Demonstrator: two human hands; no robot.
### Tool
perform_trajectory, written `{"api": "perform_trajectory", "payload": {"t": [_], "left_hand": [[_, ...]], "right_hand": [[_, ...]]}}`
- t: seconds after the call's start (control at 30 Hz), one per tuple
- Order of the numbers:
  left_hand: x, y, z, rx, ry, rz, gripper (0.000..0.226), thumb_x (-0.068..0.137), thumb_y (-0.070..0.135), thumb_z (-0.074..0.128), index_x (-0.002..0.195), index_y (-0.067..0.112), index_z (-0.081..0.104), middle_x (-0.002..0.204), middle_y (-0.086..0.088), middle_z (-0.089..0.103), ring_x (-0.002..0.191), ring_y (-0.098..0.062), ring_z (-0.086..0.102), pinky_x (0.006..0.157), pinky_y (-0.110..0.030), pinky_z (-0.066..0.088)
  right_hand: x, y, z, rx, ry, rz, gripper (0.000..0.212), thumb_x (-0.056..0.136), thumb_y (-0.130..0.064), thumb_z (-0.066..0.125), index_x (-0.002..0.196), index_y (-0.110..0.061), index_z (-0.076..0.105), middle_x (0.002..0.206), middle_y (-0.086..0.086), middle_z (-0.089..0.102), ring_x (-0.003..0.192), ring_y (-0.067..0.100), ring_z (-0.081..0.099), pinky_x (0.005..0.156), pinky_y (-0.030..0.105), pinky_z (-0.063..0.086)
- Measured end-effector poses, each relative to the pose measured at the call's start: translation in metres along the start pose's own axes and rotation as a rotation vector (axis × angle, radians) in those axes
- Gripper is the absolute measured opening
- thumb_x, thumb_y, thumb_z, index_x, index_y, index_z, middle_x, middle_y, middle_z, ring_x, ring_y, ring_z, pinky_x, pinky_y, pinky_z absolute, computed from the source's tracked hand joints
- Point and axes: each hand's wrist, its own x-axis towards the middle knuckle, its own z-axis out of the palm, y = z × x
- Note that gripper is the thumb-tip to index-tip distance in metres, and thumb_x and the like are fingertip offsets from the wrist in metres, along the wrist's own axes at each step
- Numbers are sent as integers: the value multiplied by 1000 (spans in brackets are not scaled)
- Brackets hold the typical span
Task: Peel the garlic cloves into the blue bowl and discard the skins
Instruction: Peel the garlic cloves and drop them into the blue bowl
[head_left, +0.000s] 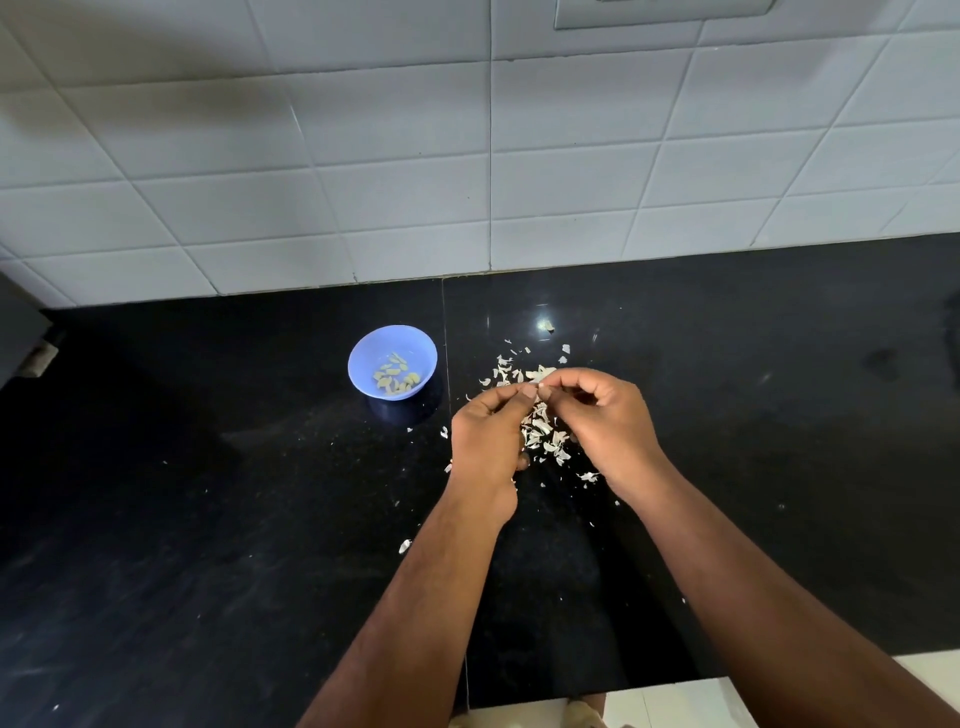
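A: Head view: black tabletop (208, 519), white tiled wall (363, 156) far. Blue bowl (392, 361)?

B: Left of skins (545, 436), holding peeled cloves (396, 378). Left hand (488, 436) and right hand (605, 421) fingers curled, pinching one small garlic piece (540, 391).

This is a home kitchen. A polished black stone countertop (208, 519) fills the lower half of the view and meets a wall of pale square tiles (415, 156) running across from 9 to 3 o'clock. On the counter, at about 11 o'clock from the view's centre, stands a small blue bowl (363, 353) holding peeled garlic cloves (396, 378). Papery garlic skins (545, 434) lie scattered just to its right. Light floor tiling (727, 701) shows at 5 o'clock.
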Motion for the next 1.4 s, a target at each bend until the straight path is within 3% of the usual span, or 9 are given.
{"api": "perform_trajectory", "payload": {"t": [0.1, 0.23, 0.3, 0.37, 0.57, 0.7, 0.87, 1.1, 1.4], "left_hand": [[2, 3, 0, -127, 4, -28, 7, 99, 17, 73, 102, 17, 80, 79, 5, 63, 48, -5, 32, 41, -21, 30], [3, 3, -5, -120, -39, -13, 10, 101, 18, 71, 104, 18, 81, 97, -2, 64, 51, -6, 31, 45, -22, 30], [3, 2, -4, -105, -51, -1, 12, 102, 16, 69, 106, 18, 80, 96, -2, 65, 50, -6, 31, 46, -22, 32], [5, 0, -4, -75, -61, 30, 13, 102, 16, 70, 109, 18, 80, 90, 2, 67, 50, -6, 32, 46, -21, 33], [1, 1, -4, -19, -61, 150, 14, 102, 14, 68, 108, 16, 81, 90, 7, 76, 53, 0, 50, 53, -14, 41], [3, 0, -2, 22, -27, 209, 10, 99, 14, 73, 103, 18, 82, 88, 8, 79, 76, 0, 71, 78, -23, 56], [6, 0, -3, 8, 2, 153, 13, 97, 21, 77, 105, 11, 80, 59, 17, 64, 47, 5, 54, 55, -12, 42], [9, 0, 0, 74, 99, 169, 6, 97, 21, 77, 97, 18, 82, 92, 2, 81, 97, -15, 76, 92, -32, 59], [8, -8, 7, 2, 70, 149, 11, 99, 16, 73, 93, 13, 82, 91, -1, 81, 84, -7, 72, 84, -29, 58]], "right_hand": [[-2, -1, 0, 240, 149, 147, 4, 93, -18, 79, 96, -17, 80, 85, 7, 78, 71, 15, 68, 50, 26, 44], [1, 7, -7, -15, 155, 186, 22, 97, -30, 75, 89, -10, 71, 60, -3, 67, 60, 18, 70, 47, 20, 41], [0, 5, -8, -43, 51, 186, 9, 102, -17, 64, 111, -19, 68, 83, -3, 76, 69, 16, 74, 52, 21, 45], [-2, 1, -3, -8, -16, 165, 37, 101, 0, 56, 126, -26, 65, 107, -6, 76, 78, 16, 75, 55, 26, 49], [-3, -17, 2, 201, 2, 220, 13, 99, -22, 71, 102, -15, 81, 95, 4, 80, 73, 12, 70, 52, 26, 45], [2, -15, 5, 183, 32, 202, 7, 95, -16, 76, 98, -17, 82, 86, 7, 78, 71, 10, 69, 54, 29, 46], [5, -13, 5, 152, 23, 132, 9, 95, -13, 76, 98, -18, 82, 85, 8, 78, 70, 12, 68, 57, 26, 49], [6, -11, 9, 188, -30, 232, 13, 102, -16, 68, 104, -16, 80, 93, 5, 80, 75, 12, 71, 66, 38, 52], [9, -5, 15, 414, -36, 393, 20, 106, -13, 59, 99, -7, 77, 82, 0, 74, 67, 10, 65, 52, 23, 47]]}}
